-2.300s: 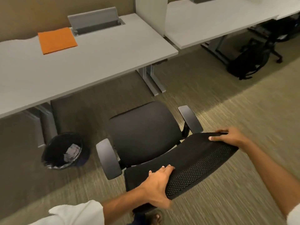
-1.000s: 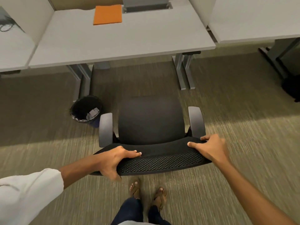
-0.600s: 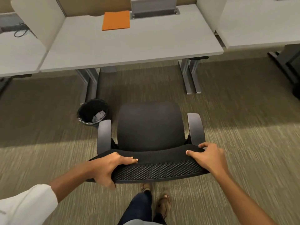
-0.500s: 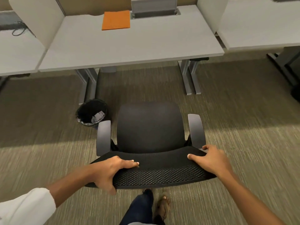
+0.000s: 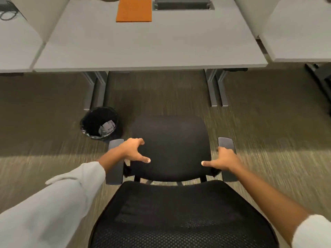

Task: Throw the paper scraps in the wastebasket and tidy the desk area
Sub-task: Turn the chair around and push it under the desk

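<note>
Left hand [image 5: 131, 151] spread loose over chair [image 5: 172, 149] left armrest, right hand [image 5: 223, 159] on right armrest, grasp unclear, wastebasket [image 5: 99, 123] with paper scraps [image 5: 107, 128] left of chair, apart from both hands

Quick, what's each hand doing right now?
Left hand: open, fingers spread at the chair's left armrest, holding nothing.
Right hand: resting on the right armrest; grip cannot be told.

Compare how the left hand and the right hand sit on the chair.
The left hand is spread, fingers apart, above the left armrest and seat edge; the right hand lies lower, over the right armrest. The left arm's sleeve reaches the forearm; the right arm is mostly bare. Both thumbs point inward over the seat.
</note>
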Motion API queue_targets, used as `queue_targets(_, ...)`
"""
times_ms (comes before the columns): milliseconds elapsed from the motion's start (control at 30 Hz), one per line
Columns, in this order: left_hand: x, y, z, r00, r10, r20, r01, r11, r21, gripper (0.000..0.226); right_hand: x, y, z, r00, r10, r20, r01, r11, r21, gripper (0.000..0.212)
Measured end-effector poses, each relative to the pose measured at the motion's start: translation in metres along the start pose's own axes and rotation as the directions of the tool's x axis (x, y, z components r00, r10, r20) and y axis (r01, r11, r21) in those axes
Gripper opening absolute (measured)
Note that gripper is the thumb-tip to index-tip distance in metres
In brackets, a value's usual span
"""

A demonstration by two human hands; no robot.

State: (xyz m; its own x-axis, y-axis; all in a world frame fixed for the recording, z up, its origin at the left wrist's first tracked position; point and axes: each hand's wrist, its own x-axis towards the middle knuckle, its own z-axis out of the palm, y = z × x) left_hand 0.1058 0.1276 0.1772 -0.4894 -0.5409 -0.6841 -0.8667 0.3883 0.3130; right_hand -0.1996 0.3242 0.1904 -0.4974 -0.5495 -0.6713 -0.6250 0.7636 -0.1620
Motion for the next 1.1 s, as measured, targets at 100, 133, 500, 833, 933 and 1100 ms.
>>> queue_targets(100, 0.024, -0.019, 0.005, 0.964, -0.207, -0.170, 0.179, 0.970, -0.165, 0.098, 0.018, -0.050, 0.021, 0.995, -0.080, 0.067, 0.077, 0.996, 0.039, 0.103)
queue_targets(133, 0.029, -0.027, 0.014, 0.927, -0.304, -0.221, 0.247, 0.936, -0.251, 0.099, 0.025, -0.068, 0.030, 0.991, -0.103, 0.084, 0.099, 0.994, 0.042, 0.103)
queue_targets(500, 0.060, -0.105, 0.141, 0.516, -0.855, -0.056, 0.673, 0.445, -0.591, 0.143, 0.091, -0.239, 0.118, 0.765, -0.563, 0.314, 0.644, 0.679, -0.351, 0.080)
queue_targets(833, 0.099, -0.148, 0.166, 0.506, -0.850, -0.144, 0.515, 0.432, -0.741, 0.108, 0.169, -0.406, 0.179, 0.296, -0.646, 0.704, 0.817, -0.210, -0.536, 0.109)
queue_targets(933, 0.099, -0.153, 0.169, 0.489, -0.855, -0.171, 0.482, 0.429, -0.764, 0.097, 0.176, -0.419, 0.209, 0.278, -0.588, 0.760, 0.818, -0.270, -0.508, 0.120)
queue_targets(1100, 0.093, -0.157, 0.170, 0.497, -0.827, -0.262, 0.405, 0.489, -0.773, 0.080, 0.189, -0.417, 0.219, 0.230, -0.642, 0.731, 0.856, -0.223, -0.466, 0.121)
